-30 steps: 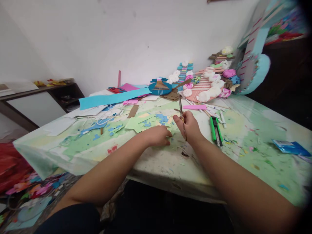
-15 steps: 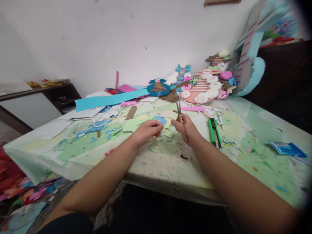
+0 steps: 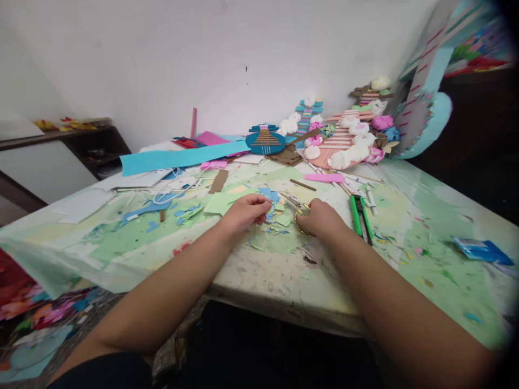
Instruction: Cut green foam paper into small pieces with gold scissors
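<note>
My right hand [image 3: 323,219] is closed on the handles of gold-handled scissors [image 3: 299,205], whose blades point left over the paper scraps. My left hand [image 3: 246,213] is left of the blades, its thumb and fingertips pinched together; anything between them is too small to make out. Small blue and green paper scraps [image 3: 283,220] lie between the two hands. Behind my left hand is a light green paper sheet [image 3: 219,203]. A thin brown strip [image 3: 303,185] lies beyond the scissors.
A green box cutter [image 3: 360,219] lies right of my right hand, near markers [image 3: 371,201] and a pink strip [image 3: 324,177]. Paper instrument models [image 3: 265,141] and a long blue strip [image 3: 182,158] stand at the back. A blue packet [image 3: 482,250] is far right.
The scissors have swung from upright to pointing left and lower, near the scraps. My left hand has barely moved. The view has shifted slightly.
</note>
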The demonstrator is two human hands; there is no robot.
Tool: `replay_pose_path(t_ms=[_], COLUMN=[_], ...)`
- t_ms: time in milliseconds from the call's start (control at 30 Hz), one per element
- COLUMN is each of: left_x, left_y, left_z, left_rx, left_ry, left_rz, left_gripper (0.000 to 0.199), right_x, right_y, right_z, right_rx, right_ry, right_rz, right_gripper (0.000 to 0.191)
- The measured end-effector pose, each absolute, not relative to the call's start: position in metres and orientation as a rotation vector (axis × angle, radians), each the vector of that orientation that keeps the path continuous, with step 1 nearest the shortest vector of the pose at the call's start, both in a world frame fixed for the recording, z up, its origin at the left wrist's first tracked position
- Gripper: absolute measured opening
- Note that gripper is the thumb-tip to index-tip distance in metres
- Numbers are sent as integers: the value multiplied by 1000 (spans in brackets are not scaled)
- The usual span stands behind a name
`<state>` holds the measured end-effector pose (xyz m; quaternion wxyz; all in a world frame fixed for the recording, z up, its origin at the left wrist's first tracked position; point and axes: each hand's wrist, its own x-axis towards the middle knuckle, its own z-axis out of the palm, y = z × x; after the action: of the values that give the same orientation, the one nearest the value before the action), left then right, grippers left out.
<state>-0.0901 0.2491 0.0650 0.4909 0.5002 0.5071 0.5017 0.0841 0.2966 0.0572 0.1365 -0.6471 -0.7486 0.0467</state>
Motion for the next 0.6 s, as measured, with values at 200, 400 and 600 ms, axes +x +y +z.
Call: replay_pose_path(t_ms=[200,400,600], left_x=[-89,-89,-85], left_y=[250,248,244], left_z=[62,64,65], left_rx=[1309,1300,1168], left_ry=[1256,1219,1124], left_rz=[1196,1190,1140], left_gripper=[20,24,21], right_x=[84,78,71], right_y=[290,280,271], right_z=[59,67,66], right_rx=[-1658,-911,-592], right_ry=[-2384,-2381,-2404], right_rz=[-147,-120,-92], right_gripper=[29,28,27])
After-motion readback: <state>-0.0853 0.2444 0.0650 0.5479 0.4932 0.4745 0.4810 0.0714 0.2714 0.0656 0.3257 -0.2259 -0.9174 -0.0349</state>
